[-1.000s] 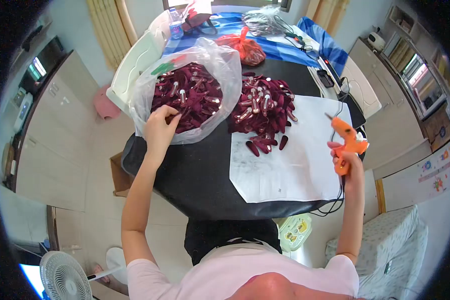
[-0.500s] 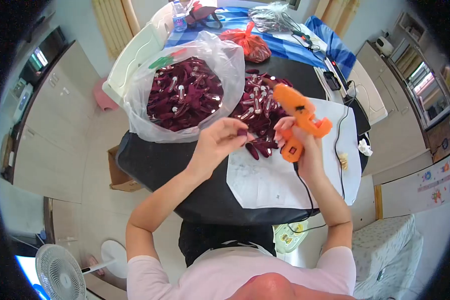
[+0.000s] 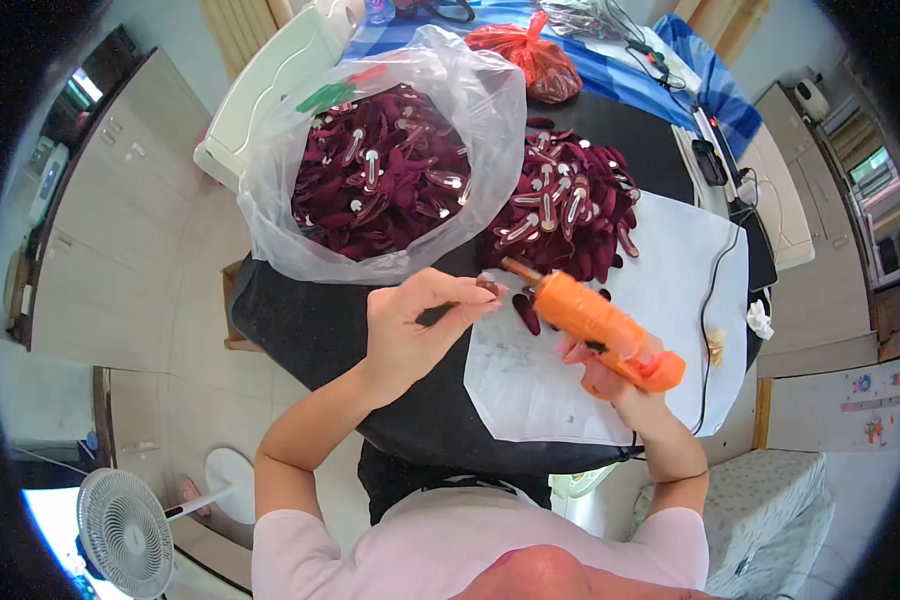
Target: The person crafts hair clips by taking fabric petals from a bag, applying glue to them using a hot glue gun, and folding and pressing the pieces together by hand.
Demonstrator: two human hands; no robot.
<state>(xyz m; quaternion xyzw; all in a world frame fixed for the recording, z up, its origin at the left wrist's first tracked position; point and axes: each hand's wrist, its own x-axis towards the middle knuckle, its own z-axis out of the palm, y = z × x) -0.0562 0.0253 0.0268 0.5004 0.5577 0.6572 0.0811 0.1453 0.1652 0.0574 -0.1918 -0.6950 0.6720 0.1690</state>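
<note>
My left hand [image 3: 410, 325] pinches a small dark maroon hair clip [image 3: 489, 287] between thumb and fingertips, mostly covered by them. In my right hand [image 3: 610, 378] is an orange hot glue gun [image 3: 585, 312], its nozzle pointing up and left, close to the pinched clip. Whether the nozzle touches it I cannot tell. Just beyond both hands lies a heap of maroon hair clips [image 3: 570, 195] with silvery metal backs. One loose maroon piece [image 3: 526, 314] rests on the white paper [image 3: 530, 390] below the nozzle.
A clear plastic bag [image 3: 270, 225] full of similar clips stands open on the black table [image 3: 320, 330]. Behind are a red tied bag [image 3: 540, 65] and a blue checked cloth [image 3: 490, 14]. A black cord [image 3: 711, 300] crosses the paper. A fan [image 3: 125, 533] stands lower left.
The glue gun has swung down, its nozzle now directed left toward the clip in my left hand. The camera view has shifted slightly, so the table items sit differently in frame.
</note>
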